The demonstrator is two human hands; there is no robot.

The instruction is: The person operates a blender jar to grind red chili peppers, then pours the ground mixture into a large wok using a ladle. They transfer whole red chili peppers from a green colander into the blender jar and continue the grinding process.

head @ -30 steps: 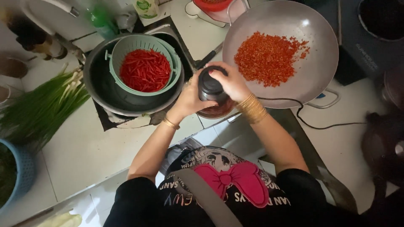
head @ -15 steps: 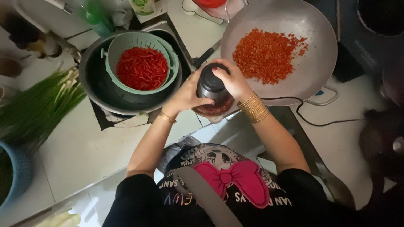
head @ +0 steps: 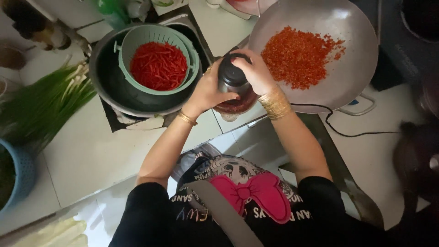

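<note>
Both my hands grip a small electric chopper (head: 233, 91) with a dark motor top and a clear bowl showing red contents. My left hand (head: 208, 89) holds its left side and my right hand (head: 253, 71) presses on the top. It stands on the white counter between two vessels. To its right lies a wide metal pan (head: 352, 73) with a heap of minced red chilli (head: 299, 55). To its left a green colander (head: 185, 43) full of whole red chillies (head: 157, 66) sits inside a dark round basin (head: 109, 91).
A bunch of green onions (head: 43, 107) lies on the counter at left, beside a blue basket (head: 20, 174). A black cord (head: 338, 130) runs across the counter at right. Bottles stand at the back left. Pale stalks (head: 59, 233) lie at the bottom left.
The view has shifted slightly; my hands stay on the chopper, with the right hand pressing on its top throughout.
</note>
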